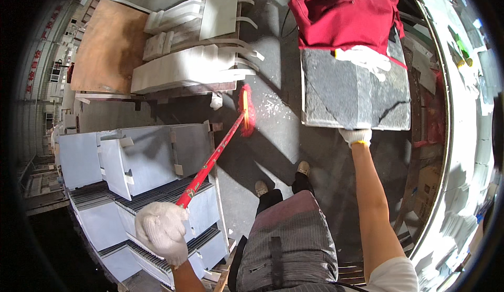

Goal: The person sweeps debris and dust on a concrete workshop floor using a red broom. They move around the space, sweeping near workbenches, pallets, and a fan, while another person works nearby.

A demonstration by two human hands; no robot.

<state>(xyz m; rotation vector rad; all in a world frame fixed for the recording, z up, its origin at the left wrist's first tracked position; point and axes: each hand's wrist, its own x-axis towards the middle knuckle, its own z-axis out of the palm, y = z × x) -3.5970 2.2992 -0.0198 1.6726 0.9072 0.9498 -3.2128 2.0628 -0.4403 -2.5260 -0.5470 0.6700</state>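
Observation:
My left hand (161, 230), in a white knit glove, grips the end of a red broom handle (210, 161). Its red bristle head (247, 109) rests on the dusty grey floor beside white grit. My right hand (356, 136), also gloved, holds the near edge of a dark grey stone slab (341, 90). A person in a red shirt (346, 14) stands at the slab's far side, with a white-gloved hand (365, 58) lying on top of it.
Stacks of pale grey stone slabs (142, 161) stand at my left. White carved stone pieces (189, 66) and a brown board (107, 45) lie beyond. My shoes (283, 182) are on the floor. More slabs and clutter line the right side (462, 134).

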